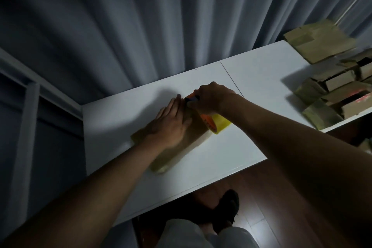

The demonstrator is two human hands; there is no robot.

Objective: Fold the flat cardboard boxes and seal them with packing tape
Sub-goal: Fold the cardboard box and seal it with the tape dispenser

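Looks like a home room used as a packing spot: grey curtains (161, 16), white table (201, 167), wood floor (281, 197), cardboard boxes (332, 94) piled at table's right end.

Left hand (171, 125) lies flat, fingers straight; right hand (211, 97) curled tight (both arms outstretched)

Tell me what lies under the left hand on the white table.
The left hand presses flat on a folded cardboard box lying on the table. The hand covers the box's middle, so any tape there cannot be seen.
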